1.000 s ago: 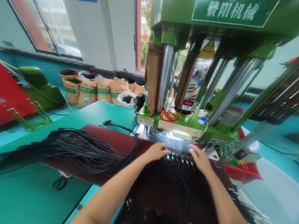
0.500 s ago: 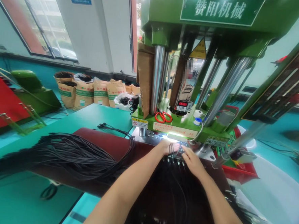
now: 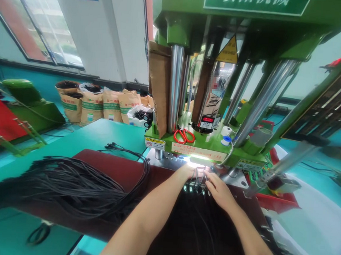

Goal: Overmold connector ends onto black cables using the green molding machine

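1. Just before the green press (image 3: 252, 19), thin black cables (image 3: 197, 179) are running between both hands.
2. At the press's lit front, the left hand (image 3: 192, 172) is reaching behind those cables; its grip I cannot tell.
3. Also before the press, the right hand (image 3: 219, 189) is bending its fingers beside them, its grip unclear.
4. Left of the press, a cable bundle (image 3: 82, 195) is lying across a brown board (image 3: 99, 158) over the teal tabletop (image 3: 109, 131).

Head cam: sat on the person's head, looked forward and down
Left hand (image 3: 191, 172), right hand (image 3: 216, 187): viewed from behind and above, near
Press (image 3: 252, 23): faced frontally, top cropped
Left window (image 3: 58, 24): caught far back
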Demonstrator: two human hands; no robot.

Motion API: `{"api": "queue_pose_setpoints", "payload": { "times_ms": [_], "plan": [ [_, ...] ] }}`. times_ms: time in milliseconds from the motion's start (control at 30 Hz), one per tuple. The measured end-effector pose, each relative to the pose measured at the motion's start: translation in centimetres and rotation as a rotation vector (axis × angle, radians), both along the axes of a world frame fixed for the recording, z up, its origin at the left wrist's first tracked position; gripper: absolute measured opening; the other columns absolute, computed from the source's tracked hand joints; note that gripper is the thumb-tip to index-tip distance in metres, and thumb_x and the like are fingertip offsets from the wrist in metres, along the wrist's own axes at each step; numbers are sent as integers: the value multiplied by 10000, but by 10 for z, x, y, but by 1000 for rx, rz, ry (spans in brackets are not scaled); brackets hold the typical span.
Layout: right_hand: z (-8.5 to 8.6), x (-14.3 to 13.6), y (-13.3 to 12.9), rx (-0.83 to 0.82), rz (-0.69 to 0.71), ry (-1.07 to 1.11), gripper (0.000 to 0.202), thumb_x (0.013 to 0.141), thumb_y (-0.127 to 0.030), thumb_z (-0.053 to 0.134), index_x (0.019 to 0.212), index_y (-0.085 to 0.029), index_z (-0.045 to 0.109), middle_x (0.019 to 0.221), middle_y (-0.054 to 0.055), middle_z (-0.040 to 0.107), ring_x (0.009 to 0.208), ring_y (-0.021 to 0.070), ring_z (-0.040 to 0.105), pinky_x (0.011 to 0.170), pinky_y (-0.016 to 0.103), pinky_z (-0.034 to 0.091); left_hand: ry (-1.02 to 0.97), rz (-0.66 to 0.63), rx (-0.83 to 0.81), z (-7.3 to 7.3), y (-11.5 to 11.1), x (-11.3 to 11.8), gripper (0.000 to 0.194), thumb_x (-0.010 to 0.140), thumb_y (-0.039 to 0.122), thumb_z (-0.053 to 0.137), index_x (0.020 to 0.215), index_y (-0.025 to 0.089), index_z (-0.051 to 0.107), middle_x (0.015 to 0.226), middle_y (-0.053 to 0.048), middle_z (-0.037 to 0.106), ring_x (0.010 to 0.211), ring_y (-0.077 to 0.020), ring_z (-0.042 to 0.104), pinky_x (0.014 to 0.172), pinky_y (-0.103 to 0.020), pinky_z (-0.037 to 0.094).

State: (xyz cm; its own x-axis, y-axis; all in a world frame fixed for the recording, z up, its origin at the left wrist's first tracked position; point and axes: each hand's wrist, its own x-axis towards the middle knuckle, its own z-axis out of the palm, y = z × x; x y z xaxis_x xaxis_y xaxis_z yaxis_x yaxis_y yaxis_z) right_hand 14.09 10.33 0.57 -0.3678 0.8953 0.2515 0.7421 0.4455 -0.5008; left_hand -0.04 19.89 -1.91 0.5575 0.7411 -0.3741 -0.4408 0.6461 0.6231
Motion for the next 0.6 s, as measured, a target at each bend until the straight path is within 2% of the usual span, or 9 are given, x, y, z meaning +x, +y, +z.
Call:
{"api": "queue_pose_setpoints", "payload": {
  "times_ms": [167, 367, 600],
  "plan": [
    [2, 4, 0, 7, -40, 98, 342, 866, -305, 360, 1141, -190, 527, 1010, 68, 600, 878, 194, 570, 810, 347, 444, 34, 19, -19, 0, -2, -3, 170, 741, 21, 450, 845, 46, 582, 775, -126, 653, 653, -169, 621, 630, -282, 489],
    [0, 10, 0, 38, -115, 148, 318, 856, -340, 375, 1048, -195, 583, 1058, 76, 610, 1001, 219, 547, 881, 372, 411, 48, 30, -26, 4, -4, -4, 143, 745, 34, 479, 831, 53, 590, 723, -106, 651, 617, -151, 615, 634, -271, 489],
    [-1, 12, 1, 32, -125, 143, 298, 847, -345, 384, 964, -207, 622, 975, 61, 637, 932, 218, 576, 830, 359, 436, 23, 12, -14, 6, -6, -7, 91, 749, 68, 522, 808, 78, 590, 674, -69, 646, 590, -133, 614, 596, -242, 483]
  ]
}}
